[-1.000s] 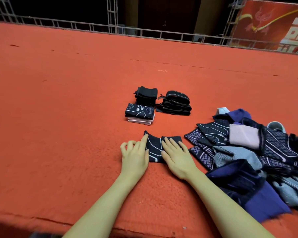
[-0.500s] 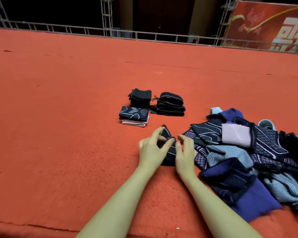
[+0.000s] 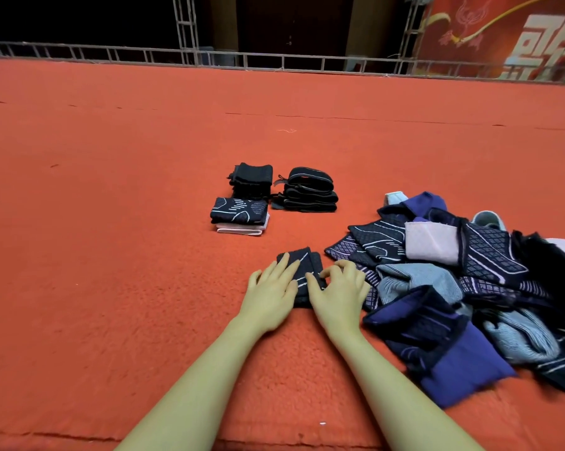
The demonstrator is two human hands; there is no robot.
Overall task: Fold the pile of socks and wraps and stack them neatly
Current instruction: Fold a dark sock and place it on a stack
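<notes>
A dark navy sock with white lines (image 3: 304,266) lies folded on the orange carpet in front of me. My left hand (image 3: 271,292) rests flat on its left half with straight fingers. My right hand (image 3: 338,292) sits at its right edge, fingers curled with the tips on the fabric. To the right spreads the loose pile of socks and wraps (image 3: 463,281) in navy, purple, light blue and pink. Behind the sock stand three neat stacks: a patterned navy one over pink (image 3: 240,216), a black one (image 3: 252,180) and a stack of black wraps (image 3: 309,192).
Orange carpet (image 3: 112,222) stretches wide to the left and back. A metal truss rail (image 3: 274,60) runs along the far edge, with a red banner (image 3: 509,34) at the back right. The carpet's near edge (image 3: 79,437) lies close to me.
The sock lay spread flat under both hands, was then lifted and folded over, and now lies folded with both hands pressing it. The view shifted slightly.
</notes>
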